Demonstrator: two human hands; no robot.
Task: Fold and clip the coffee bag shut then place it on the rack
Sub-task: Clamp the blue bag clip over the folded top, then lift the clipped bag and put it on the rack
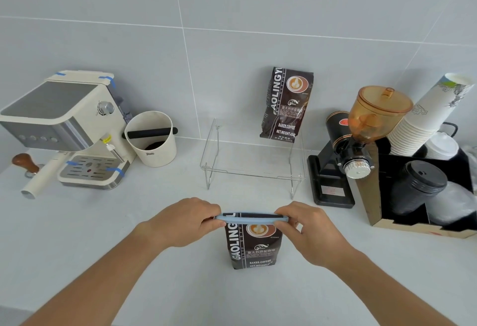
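Wall [258, 3]: large pale grey tiles, thin white grout lines, matte. Bench [77, 235]: pale grey-white, smooth, meeting the wall at a straight seam (a second wall [459, 29] angles in at far right). Light: soft, even, diffuse; shadows faint and short beneath what stands there.

A pale grey worktop [129, 235] fills the lower part of the frame and meets a tiled wall at the back. At the left stand a cream espresso machine [69, 129], a wood-handled tamper [25, 162] beside it and a cream knock box [152, 138]; in the middle stands a clear rack [251, 168], which carries one dark coffee bag [286, 103] leaning on the wall. Lower centre, a second coffee bag [254, 245] stands upright on the worktop, while at the right sit a black grinder [335, 168] and a cardboard organiser [418, 222] of cups and lids.
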